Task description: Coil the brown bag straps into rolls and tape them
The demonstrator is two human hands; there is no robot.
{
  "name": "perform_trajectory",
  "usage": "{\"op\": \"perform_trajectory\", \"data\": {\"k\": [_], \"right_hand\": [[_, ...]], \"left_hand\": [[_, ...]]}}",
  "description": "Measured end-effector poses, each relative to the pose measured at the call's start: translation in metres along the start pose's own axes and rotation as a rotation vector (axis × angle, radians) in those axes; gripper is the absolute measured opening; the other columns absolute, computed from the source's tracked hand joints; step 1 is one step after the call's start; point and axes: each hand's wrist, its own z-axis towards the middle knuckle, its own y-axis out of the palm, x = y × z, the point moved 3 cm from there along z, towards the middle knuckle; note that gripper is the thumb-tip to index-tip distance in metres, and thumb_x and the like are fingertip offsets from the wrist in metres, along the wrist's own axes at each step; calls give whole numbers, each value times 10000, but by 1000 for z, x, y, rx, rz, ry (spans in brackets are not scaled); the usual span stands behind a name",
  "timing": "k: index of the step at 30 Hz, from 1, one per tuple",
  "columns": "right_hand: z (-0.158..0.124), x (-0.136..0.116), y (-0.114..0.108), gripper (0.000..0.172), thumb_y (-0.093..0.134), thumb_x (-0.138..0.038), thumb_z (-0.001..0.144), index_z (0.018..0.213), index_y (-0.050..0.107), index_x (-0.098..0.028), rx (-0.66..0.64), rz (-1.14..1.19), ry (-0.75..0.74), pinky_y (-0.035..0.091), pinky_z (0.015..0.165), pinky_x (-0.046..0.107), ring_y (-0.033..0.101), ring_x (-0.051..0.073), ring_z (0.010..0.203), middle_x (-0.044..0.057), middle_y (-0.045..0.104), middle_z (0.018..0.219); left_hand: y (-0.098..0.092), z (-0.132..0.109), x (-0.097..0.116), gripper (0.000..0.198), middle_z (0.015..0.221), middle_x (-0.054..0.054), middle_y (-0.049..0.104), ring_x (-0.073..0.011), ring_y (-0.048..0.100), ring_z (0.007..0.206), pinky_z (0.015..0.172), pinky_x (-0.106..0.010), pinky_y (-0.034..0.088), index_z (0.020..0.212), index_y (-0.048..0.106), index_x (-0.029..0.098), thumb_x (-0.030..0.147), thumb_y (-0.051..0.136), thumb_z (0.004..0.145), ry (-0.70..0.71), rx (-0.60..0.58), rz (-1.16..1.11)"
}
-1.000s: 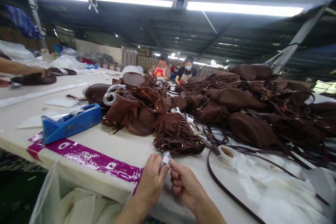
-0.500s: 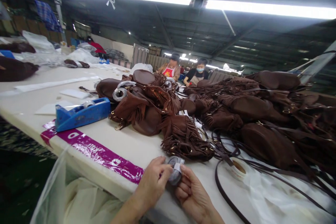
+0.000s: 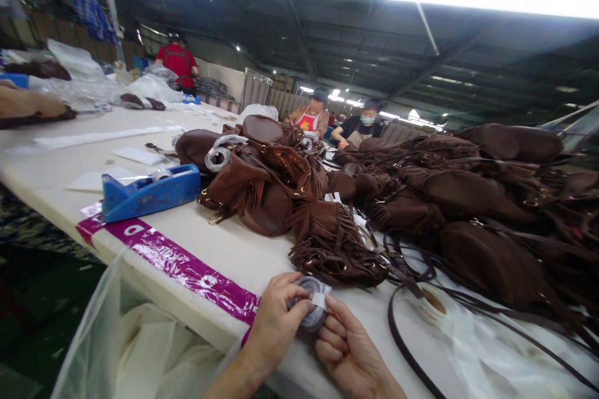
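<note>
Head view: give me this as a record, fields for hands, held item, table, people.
left hand: grips coil
right hand: fingers at coil's white band
coil: grey, ring-shaped
nearest item: fringed bag, just beyond coil
table: brown bags piled mid to right; blue tape dispenser left of them
table edge: purple strip
right side: dark strap, white roll
people: at least three, in background

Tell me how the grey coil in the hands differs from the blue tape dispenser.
Colour: the coil is grey with a white band; the tape dispenser is blue.
Shape: the coil is a round ring; the dispenser is long and low.
Place: the coil is held between the left hand and right hand; the dispenser rests near the table's edge, apart from both.
</note>
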Motion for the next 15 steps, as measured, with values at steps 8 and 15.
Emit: {"op": "perform_trajectory", "data": {"k": [8,15], "right_hand": [[0,8,6,566,945,-313,361,617,458,-181,128,-94,-115,123,321,114,144,-21,340,-178,254,399],[1,20,22,524,865,-525,488,723,570,-161,53,-476,-320,217,370,152,355,37,415,-81,471,504]], "left_hand": [[13,-23,2,422,1266,-121,617,-288,501,1222,1052,-489,392,1199,653,185,100,432,851,446,25,336],[0,-28,6,310,1146,-183,637,-292,571,1110,974,-437,485,1134,616,107,162,529,842,635,99,543]]}}
